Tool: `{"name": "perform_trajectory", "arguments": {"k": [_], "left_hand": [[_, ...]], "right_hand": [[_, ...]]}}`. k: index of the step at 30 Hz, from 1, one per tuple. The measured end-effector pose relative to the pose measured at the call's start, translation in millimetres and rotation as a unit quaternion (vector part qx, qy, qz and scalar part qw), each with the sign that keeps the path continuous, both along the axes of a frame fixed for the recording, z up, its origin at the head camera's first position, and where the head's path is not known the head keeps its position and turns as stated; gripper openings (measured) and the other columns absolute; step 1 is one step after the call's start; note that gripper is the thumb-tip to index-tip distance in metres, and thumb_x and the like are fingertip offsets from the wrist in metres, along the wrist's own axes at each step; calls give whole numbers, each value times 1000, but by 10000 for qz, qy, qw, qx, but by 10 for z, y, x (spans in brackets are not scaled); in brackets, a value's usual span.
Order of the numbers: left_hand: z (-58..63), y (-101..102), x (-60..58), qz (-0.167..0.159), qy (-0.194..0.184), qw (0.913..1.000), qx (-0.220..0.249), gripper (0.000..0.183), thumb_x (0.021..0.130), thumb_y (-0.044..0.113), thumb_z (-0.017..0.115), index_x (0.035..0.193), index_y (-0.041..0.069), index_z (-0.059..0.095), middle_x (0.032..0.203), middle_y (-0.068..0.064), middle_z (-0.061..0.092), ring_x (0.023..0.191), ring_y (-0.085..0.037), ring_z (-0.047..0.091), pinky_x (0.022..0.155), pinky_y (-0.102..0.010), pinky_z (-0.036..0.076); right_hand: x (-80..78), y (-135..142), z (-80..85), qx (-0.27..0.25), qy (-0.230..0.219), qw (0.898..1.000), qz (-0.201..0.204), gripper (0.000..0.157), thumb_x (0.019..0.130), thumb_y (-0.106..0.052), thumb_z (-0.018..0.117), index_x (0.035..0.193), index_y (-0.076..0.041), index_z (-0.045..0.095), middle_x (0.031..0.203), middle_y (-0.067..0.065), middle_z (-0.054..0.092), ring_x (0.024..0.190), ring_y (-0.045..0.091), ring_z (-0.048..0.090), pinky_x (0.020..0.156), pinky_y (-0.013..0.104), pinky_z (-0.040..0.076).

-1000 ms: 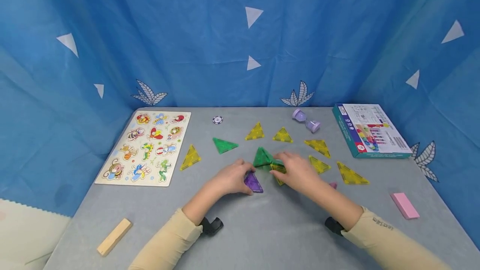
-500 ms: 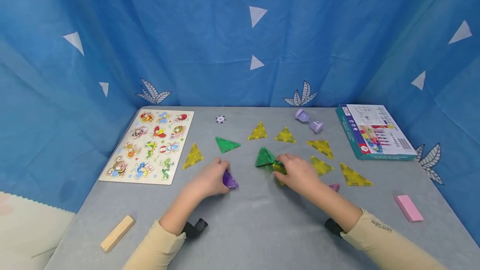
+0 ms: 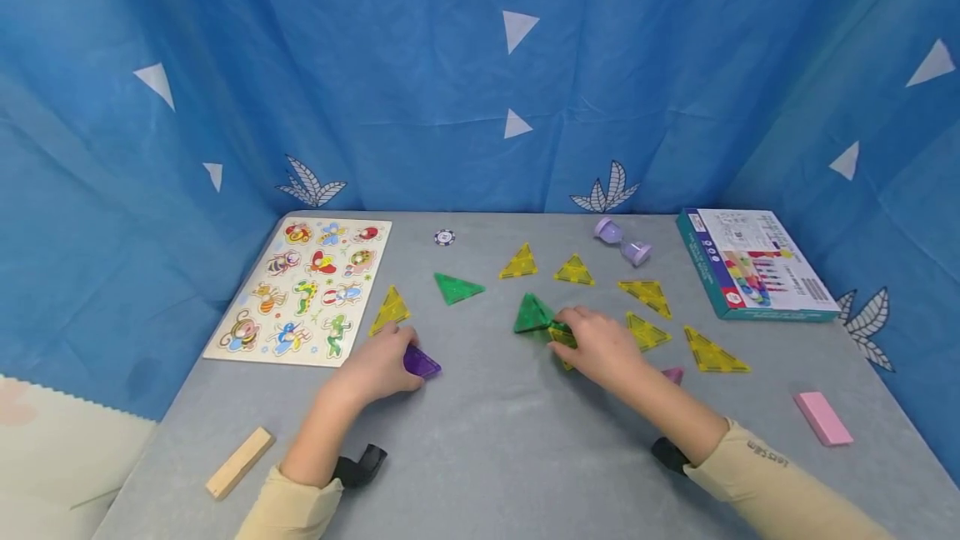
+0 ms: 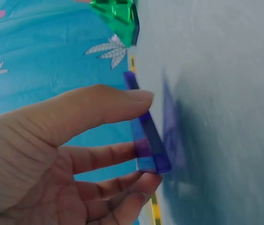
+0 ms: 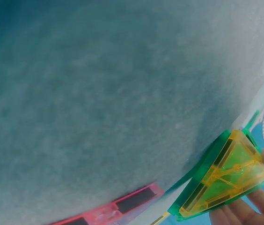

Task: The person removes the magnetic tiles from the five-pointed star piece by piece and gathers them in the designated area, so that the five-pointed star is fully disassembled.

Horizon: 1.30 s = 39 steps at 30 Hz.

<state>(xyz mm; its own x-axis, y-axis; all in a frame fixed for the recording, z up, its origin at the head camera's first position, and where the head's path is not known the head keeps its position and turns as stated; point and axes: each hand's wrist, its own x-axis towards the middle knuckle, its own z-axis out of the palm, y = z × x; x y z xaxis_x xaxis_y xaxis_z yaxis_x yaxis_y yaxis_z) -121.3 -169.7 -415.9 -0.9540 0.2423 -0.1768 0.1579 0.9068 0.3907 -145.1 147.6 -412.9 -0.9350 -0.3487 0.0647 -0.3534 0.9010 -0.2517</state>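
Note:
My left hand (image 3: 377, 366) pinches a purple triangular magnetic tile (image 3: 422, 363) between thumb and fingers. In the left wrist view, that purple tile (image 4: 156, 145) stands tilted and its reflection shows on the grey surface beside it. My right hand (image 3: 602, 346) grips a cluster of green triangular tiles (image 3: 531, 313) with a yellow triangular tile on its near side. Seen from the right wrist, the yellow tile (image 5: 229, 176) lies against a green one, fingers around their edge. A pink tile (image 3: 673, 374) lies partly behind the right forearm.
Yellow tiles (image 3: 714, 352) and a green tile (image 3: 457, 288) lie about the grey table. An insect puzzle board (image 3: 298, 290) is at left, a wooden block (image 3: 240, 463) nearer. A purple sand timer (image 3: 622, 242), poker chip (image 3: 444, 237), boxed set (image 3: 757, 265) and pink block (image 3: 823, 418) surround them.
My left hand has moved left with the purple tile, away from the green cluster. My right hand has stayed at the cluster, and the head view has shifted slightly.

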Motion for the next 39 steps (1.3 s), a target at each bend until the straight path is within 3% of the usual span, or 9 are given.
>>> {"name": "perform_trajectory", "arguments": {"k": [8, 13, 19, 22, 24, 27, 31, 35, 39], "left_hand": [[-74, 179, -199, 471, 363, 9975, -381, 50, 69, 33, 78, 99, 0, 57, 85, -9, 49, 67, -20, 49, 56, -34, 42], [-128, 212, -252, 582, 397, 9953, -671, 65, 70, 40, 77, 111, -6, 56, 91, -14, 53, 69, -22, 50, 57, -37, 44], [-88, 257, -253, 544, 474, 9942, -795, 72, 71, 43, 77, 120, -4, 54, 99, -17, 55, 73, -24, 53, 59, -40, 47], [-25, 338, -258, 192, 820, 9941, -687, 59, 73, 42, 77, 114, 3, 58, 98, -10, 57, 79, -22, 55, 65, -39, 48], [20, 446, -294, -348, 1206, 9915, -334, 49, 75, 36, 77, 111, 7, 61, 100, -5, 58, 88, -21, 57, 74, -38, 49], [47, 694, -400, -1355, 1672, 9759, 357, 44, 79, 27, 75, 118, 12, 61, 114, -2, 58, 108, -20, 54, 91, -36, 45], [-48, 1049, -598, -2323, 1782, 9522, 871, 43, 84, 26, 70, 125, 16, 59, 126, 1, 55, 121, -16, 47, 101, -33, 38], [-172, 1290, -730, -2793, 1801, 9382, 960, 29, 87, 24, 67, 115, 16, 63, 115, 5, 61, 111, -11, 53, 97, -29, 40], [-225, 1412, -778, -2878, 2006, 9327, 837, 15, 87, 22, 67, 101, 17, 64, 97, 8, 62, 91, -8, 56, 84, -26, 45]], "right_hand": [[16, 24, -16, -51, 115, 9999, -14, 42, 80, -35, 73, 113, -10, 63, 107, 7, 64, 94, 26, 62, 72, 43, 52], [8, 42, -10, -21, 114, 9999, -15, 43, 81, -35, 73, 114, -10, 62, 109, 7, 64, 95, 26, 62, 72, 43, 52], [-3, 50, -3, -7, 204, 9998, -31, 42, 81, -35, 73, 113, -10, 63, 107, 7, 64, 94, 26, 62, 71, 43, 52], [0, 53, -4, 32, 349, 9994, -7, 41, 80, -37, 73, 110, -10, 63, 104, 6, 65, 91, 25, 63, 69, 42, 53], [2, 49, 1, 73, 444, 9990, -10, 40, 80, -39, 72, 107, -11, 64, 102, 5, 65, 89, 24, 63, 67, 40, 53], [3, 35, 21, 222, 573, 9981, -3, 39, 79, -41, 73, 103, -11, 64, 98, 3, 66, 86, 22, 62, 62, 37, 52], [-4, -17, 33, 502, 738, 9960, 70, 38, 78, -43, 73, 99, -13, 63, 89, 0, 63, 79, 19, 59, 55, 32, 49], [-6, -81, 10, 666, 849, 9941, 112, 38, 79, -43, 73, 100, -14, 61, 86, -1, 60, 78, 20, 58, 53, 33, 49], [2, -102, -3, 617, 985, 9932, 89, 33, 79, -39, 74, 98, -14, 61, 83, 0, 59, 74, 19, 57, 52, 33, 48]]}}
